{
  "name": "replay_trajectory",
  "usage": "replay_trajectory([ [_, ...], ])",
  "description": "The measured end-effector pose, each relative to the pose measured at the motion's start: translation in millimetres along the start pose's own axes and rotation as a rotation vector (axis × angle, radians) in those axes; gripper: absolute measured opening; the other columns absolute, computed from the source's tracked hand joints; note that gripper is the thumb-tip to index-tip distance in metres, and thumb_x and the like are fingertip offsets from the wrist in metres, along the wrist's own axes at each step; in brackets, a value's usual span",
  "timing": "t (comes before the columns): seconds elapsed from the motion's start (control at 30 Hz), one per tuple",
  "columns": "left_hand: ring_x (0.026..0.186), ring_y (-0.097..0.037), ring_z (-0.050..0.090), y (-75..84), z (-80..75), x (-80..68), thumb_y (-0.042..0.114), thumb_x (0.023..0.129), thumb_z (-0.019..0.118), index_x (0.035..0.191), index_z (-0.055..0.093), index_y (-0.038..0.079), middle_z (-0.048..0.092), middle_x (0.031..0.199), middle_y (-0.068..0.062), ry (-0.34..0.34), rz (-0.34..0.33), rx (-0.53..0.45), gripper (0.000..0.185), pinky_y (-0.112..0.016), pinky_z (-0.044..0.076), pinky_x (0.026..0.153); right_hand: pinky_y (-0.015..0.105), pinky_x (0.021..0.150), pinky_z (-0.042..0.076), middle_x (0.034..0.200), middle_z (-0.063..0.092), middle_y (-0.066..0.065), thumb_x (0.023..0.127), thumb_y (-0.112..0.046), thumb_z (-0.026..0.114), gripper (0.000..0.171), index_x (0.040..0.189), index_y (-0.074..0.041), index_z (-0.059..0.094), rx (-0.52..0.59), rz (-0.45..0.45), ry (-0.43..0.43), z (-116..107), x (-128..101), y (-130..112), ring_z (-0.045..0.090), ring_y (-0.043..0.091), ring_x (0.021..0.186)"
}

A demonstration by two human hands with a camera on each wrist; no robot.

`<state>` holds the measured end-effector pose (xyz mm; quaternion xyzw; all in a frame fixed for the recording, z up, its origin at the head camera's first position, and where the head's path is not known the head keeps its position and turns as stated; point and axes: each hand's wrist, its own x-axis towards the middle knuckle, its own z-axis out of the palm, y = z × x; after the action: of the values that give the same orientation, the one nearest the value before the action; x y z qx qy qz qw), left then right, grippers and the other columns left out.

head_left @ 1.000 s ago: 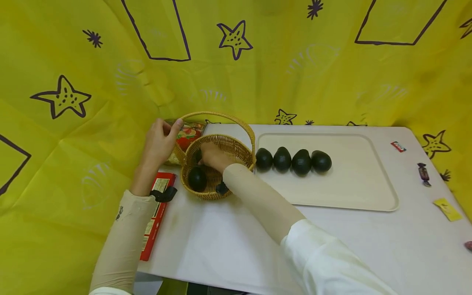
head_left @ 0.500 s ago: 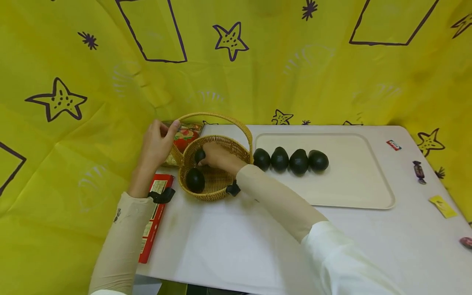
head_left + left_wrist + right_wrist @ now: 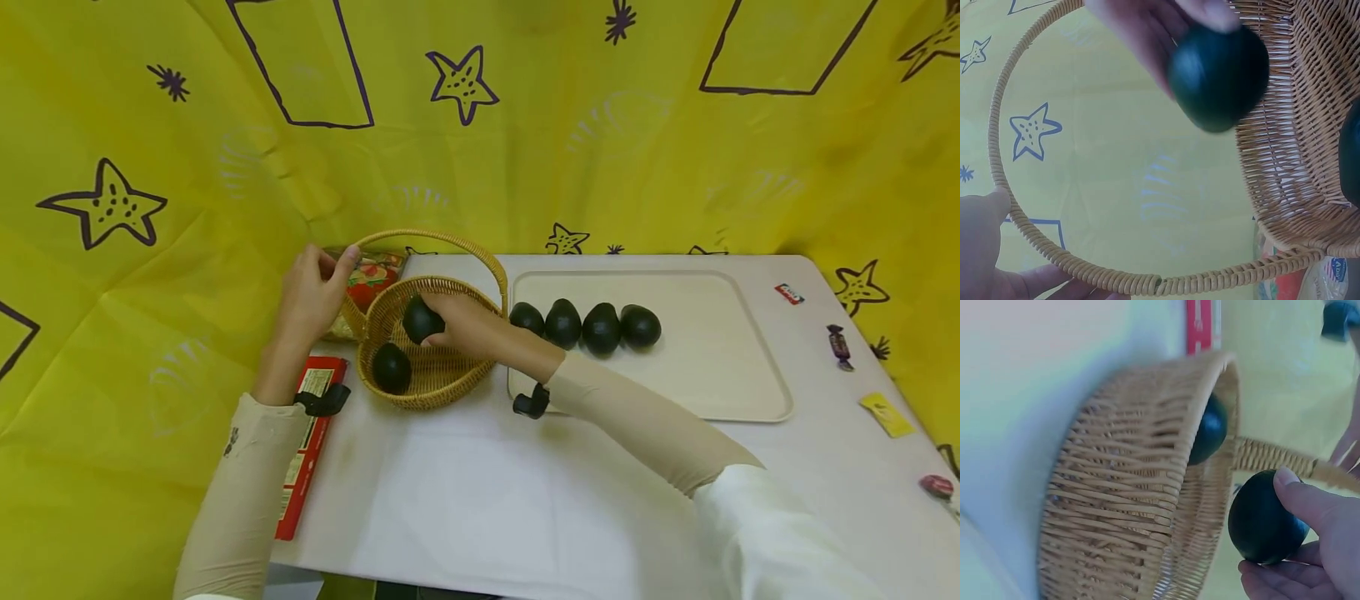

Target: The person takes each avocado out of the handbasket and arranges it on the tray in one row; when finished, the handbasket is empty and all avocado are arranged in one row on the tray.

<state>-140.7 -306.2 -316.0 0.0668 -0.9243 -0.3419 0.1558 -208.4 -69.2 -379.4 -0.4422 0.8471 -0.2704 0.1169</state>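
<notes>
A wicker basket [image 3: 450,379] with a hoop handle [image 3: 450,240] stands at the table's back left. My left hand [image 3: 318,279] grips the handle near its left base, and the handle [image 3: 1054,253] shows close up in the left wrist view. Over the basket, my right hand [image 3: 450,323] holds a dark green avocado [image 3: 418,319], also seen as avocado [image 3: 1265,519] and avocado [image 3: 1219,75]. A second avocado [image 3: 392,367] lies inside the basket. Several more avocados [image 3: 602,327] stand in a row on a cream tray [image 3: 712,367] just right of the basket.
A red box [image 3: 303,450] lies along the table's left edge under my left forearm. A colourful snack bag [image 3: 372,277] sits behind the basket. Small wrapped sweets [image 3: 837,346] and a yellow packet [image 3: 887,414] lie at the right side. Yellow cloth surrounds the table.
My right hand has closed round an avocado in the basket and lifted it, with the forearm drawing back to the right. The left hand stays on the handle.
</notes>
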Motion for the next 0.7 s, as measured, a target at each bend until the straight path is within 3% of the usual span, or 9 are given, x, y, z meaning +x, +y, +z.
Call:
replay_trajectory([
  [0.3, 0.090, -0.036, 0.050, 1.5, -0.7, -0.8, 0.068, 0.104, 0.045, 0.111, 0.052, -0.003, 0.054, 0.106, -0.022, 0.002, -0.002, -0.014, 0.072, -0.044, 0.040, 0.077, 0.039, 0.120, 0.039, 0.167, 0.039, 0.015, 0.099, -0.031, 0.075, 0.083, 0.164, -0.002, 0.032, 0.023, -0.042, 0.001, -14.6, -66.5, -0.7, 0.042, 0.029, 0.152],
  [0.37, 0.091, -0.036, 0.051, 1.4, -0.8, -0.7, 0.068, 0.105, 0.045, 0.111, 0.052, -0.003, 0.055, 0.106, -0.022, 0.004, 0.002, -0.011, 0.071, -0.044, 0.040, 0.078, 0.040, 0.118, 0.043, 0.167, 0.039, 0.014, 0.099, -0.031, 0.075, 0.083, 0.164, -0.003, 0.032, 0.033, -0.034, 0.015, -18.4, -82.6, 1.1, 0.048, 0.028, 0.148],
  [0.6, 0.092, -0.036, 0.050, 3.5, -1.2, -2.3, 0.065, 0.106, 0.046, 0.111, 0.052, -0.004, 0.054, 0.107, -0.022, 0.008, 0.006, -0.013, 0.069, -0.044, 0.039, 0.079, 0.046, 0.118, 0.042, 0.164, 0.044, 0.012, 0.098, -0.034, 0.078, 0.081, 0.163, -0.005, 0.038, 0.054, 0.009, 0.144, -32.0, -147.3, 20.6, 0.045, 0.029, 0.150],
  [0.7, 0.094, -0.037, 0.050, 4.2, -1.7, -2.6, 0.063, 0.107, 0.046, 0.111, 0.052, -0.004, 0.054, 0.109, -0.023, 0.006, 0.013, -0.012, 0.067, -0.044, 0.039, 0.080, 0.051, 0.115, 0.045, 0.162, 0.047, 0.015, 0.095, -0.034, 0.081, 0.083, 0.161, -0.005, 0.041, 0.056, 0.046, 0.219, -40.5, -176.3, 34.0, 0.049, 0.033, 0.147],
])
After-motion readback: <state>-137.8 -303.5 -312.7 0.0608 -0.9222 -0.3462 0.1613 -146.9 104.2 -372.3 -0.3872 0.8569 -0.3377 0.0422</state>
